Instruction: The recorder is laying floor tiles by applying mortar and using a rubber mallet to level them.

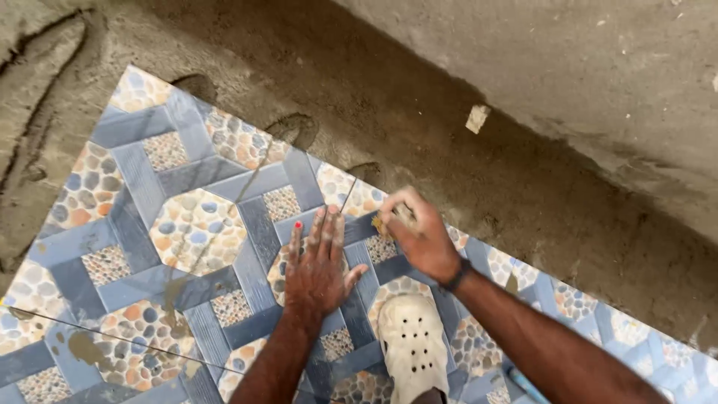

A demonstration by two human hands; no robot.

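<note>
- Patterned blue floor tiles (187,224) lie on wet grey mortar (419,142) beside a rough wall (598,75).
- Left hand (318,265) rests flat, fingers spread.
- Right hand (419,232) grips a small yellowish piece (383,226).

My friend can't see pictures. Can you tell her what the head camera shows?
A person's left hand presses flat on a blue pebble-patterned floor tile while the right hand grips a small yellowish object. A white clog stands on the tile, grey mortar beyond.

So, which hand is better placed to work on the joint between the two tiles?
Probably the right hand: it grips a small yellowish object beside the joint line. The left hand lies flat, fingers spread, on the patterned tile, apparently steadying it.
</note>
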